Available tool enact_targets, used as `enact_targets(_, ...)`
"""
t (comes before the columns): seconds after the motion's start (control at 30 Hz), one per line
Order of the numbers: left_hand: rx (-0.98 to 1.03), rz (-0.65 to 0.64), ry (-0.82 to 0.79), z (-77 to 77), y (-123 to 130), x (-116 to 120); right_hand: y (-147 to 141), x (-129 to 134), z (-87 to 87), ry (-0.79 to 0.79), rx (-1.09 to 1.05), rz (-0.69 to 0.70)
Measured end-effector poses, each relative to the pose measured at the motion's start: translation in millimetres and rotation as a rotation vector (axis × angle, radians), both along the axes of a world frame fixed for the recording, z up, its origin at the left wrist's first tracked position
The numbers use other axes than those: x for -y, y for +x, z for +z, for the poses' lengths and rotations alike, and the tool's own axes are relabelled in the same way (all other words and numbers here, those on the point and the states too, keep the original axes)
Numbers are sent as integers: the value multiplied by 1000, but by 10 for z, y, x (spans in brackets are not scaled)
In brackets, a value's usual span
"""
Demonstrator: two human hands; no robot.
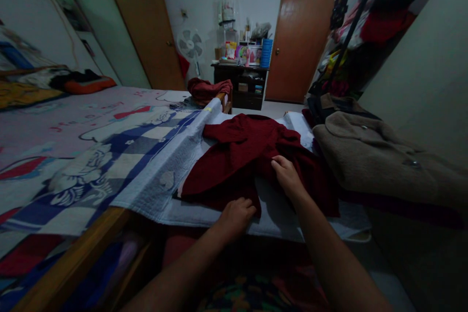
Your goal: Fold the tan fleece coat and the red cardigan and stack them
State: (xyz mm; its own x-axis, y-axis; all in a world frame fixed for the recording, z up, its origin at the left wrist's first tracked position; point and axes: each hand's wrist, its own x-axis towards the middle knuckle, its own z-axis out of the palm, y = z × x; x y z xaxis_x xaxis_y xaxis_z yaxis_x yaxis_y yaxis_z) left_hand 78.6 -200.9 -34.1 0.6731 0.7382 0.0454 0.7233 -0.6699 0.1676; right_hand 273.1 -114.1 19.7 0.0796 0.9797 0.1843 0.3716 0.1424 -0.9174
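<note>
Head view: dark red short-sleeved garment (223, 170) spread over a pale quilted cover (197, 215).
Right hand (287, 174) appears to pinch its fabric; whether the left hand (237, 215), at the hem, grips cannot be told. Uneven pulling could crease the cloth; a wide right-arm sweep could knock the folded brown coat (380, 156).
</note>
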Motion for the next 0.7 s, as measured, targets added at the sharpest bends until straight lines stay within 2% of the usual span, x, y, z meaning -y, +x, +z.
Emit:
enact_targets(0.1,113,-25,-83,55,-29,-58,16,-67,-72,-31,-43,-35)
enact_targets(0.17,214,-12,-76,122,-93,-103,28,-94,-117,-55,-66,-44)
enact_targets(0.2,255,44,-26,161,-135,-127,33,-102,-137,-65,-74,-44)
enact_targets(0.27,292,235,154,240,-233,-185,41,-109,-171,-75,-92,-44)
enact_targets(0.33,250,425,321,300,-355,-263,42,-103,-197,-89,-125,-37)
enact_targets(0.4,140,526,345,320,-506,-360,40,-74,-215,-115,-173,-11)
enact_targets(0.53,-40,585,145,265,-863,-521,37,80,-240,-187,-190,138)
enact_targets(0.7,16,583,223,260,-1221,-482,28,373,-277,-227,-53,393)
